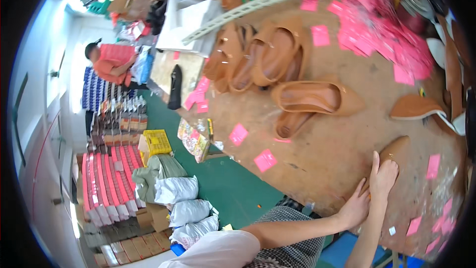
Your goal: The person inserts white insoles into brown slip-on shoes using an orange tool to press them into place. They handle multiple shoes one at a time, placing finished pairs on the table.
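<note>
Near the front right of the worktable, a tan pointed flat shoe [397,150] is between my hands, its toe pointing away to the upper right. My right hand [385,176] is closed around its middle, thumb raised along the side. Just below and to the left, my left hand [355,207] grips its heel end, which is mostly covered by the fingers. Farther up the table lies a pair of matching shoes [349,100], one on its side. Several more tan shoes [277,62] stand clustered behind it.
Pink paper slips [266,160] are scattered over the wooden table [317,168], with a large pink heap [382,34] at the far right. A loose tan shoe upper [419,107] lies at right. A pale slotted strip [267,4] crosses the back. Another person [111,67] stands far left.
</note>
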The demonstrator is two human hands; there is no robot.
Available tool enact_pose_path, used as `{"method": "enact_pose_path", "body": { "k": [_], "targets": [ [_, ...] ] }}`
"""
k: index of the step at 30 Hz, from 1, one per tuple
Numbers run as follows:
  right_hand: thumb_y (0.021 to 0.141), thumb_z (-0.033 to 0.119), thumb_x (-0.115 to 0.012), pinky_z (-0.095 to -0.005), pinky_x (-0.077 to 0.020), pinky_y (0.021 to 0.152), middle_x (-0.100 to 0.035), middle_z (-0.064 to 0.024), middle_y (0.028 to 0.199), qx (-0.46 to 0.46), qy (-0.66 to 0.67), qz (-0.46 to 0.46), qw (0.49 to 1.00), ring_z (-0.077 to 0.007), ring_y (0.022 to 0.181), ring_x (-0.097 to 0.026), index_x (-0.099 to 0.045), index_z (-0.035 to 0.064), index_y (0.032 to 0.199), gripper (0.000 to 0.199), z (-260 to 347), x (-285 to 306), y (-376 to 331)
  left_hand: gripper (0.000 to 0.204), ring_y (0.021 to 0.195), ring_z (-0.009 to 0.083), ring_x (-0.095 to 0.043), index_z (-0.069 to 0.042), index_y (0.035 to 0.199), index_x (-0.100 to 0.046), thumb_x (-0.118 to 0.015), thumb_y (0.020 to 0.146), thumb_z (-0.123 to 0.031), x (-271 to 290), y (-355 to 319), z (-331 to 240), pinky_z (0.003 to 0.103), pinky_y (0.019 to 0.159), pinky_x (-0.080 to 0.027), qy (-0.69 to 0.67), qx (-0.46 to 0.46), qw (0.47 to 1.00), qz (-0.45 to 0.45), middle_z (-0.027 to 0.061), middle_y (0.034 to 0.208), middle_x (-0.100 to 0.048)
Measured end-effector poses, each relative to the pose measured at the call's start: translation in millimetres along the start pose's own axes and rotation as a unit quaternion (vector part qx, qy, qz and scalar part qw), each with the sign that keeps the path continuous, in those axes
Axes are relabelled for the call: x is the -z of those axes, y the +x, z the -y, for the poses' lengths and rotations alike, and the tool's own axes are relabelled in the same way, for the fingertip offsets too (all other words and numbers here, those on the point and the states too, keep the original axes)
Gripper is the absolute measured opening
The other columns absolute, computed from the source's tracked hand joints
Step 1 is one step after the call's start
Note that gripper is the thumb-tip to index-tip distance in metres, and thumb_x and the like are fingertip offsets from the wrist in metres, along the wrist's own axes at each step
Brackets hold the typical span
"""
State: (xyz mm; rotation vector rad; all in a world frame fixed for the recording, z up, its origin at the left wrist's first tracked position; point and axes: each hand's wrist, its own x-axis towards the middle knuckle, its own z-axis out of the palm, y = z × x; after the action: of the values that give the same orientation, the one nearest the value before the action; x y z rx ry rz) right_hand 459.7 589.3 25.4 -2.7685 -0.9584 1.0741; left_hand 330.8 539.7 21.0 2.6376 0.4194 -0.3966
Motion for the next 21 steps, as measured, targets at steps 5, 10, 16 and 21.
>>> {"method": "enact_pose_path", "body": {
  "k": [5, 10, 16, 21],
  "targets": [
    [0.098, 0.039, -0.057, -0.0531, -0.0400, 0.098, -0.053, -0.0333, 0.125, 0.093, 0.032, -0.040, 0.994, -0.0482, 0.115, -0.050, -0.054, -0.0113, 0.119, 0.054, 20, 0, -42, 0.050, 0.142, 0.0344, -0.035, -0.004, 0.131, -0.061, -0.051, 0.089, -0.029, -3, -27, 23, 0.065, 0.120, -0.015, 0.037, 0.028, 0.999, -0.012, 0.0100, 0.143, -0.053],
    [0.088, 0.041, -0.066, -0.0531, -0.0291, 0.117, -0.053, -0.0137, 0.144, 0.308, 0.042, -0.015, 0.950, -0.0390, 0.140, -0.040, -0.057, -0.0008, 0.135, 0.063, -38, 3, -110, 0.040, 0.134, 0.0338, -0.047, -0.016, 0.127, -0.060, -0.063, 0.089, -0.023, 68, -40, 133, 0.042, 0.109, -0.045, -0.321, -0.028, 0.946, -0.024, 0.0136, 0.148, -0.046],
    [0.079, 0.067, -0.061, -0.0603, -0.0194, 0.119, -0.042, -0.0014, 0.152, 0.514, -0.179, 0.001, 0.839, -0.0333, 0.150, -0.021, -0.054, 0.0216, 0.141, 0.077, -22, 11, -35, 0.050, 0.122, 0.0386, -0.056, -0.016, 0.127, -0.057, -0.067, 0.078, -0.009, 45, -18, 155, 0.044, 0.095, -0.053, -0.170, -0.111, 0.975, -0.087, 0.0198, 0.140, -0.049],
    [0.083, 0.057, -0.065, -0.0570, -0.0231, 0.119, -0.057, -0.0038, 0.135, 0.547, -0.081, -0.089, 0.829, -0.0336, 0.146, -0.030, -0.065, 0.0161, 0.124, 0.058, -6, 16, -42, 0.050, 0.116, 0.0380, -0.058, -0.016, 0.125, -0.061, -0.070, 0.077, -0.007, 69, -27, 160, 0.044, 0.093, -0.053, -0.113, -0.119, 0.977, -0.137, 0.0187, 0.131, -0.055]
  ]
}}
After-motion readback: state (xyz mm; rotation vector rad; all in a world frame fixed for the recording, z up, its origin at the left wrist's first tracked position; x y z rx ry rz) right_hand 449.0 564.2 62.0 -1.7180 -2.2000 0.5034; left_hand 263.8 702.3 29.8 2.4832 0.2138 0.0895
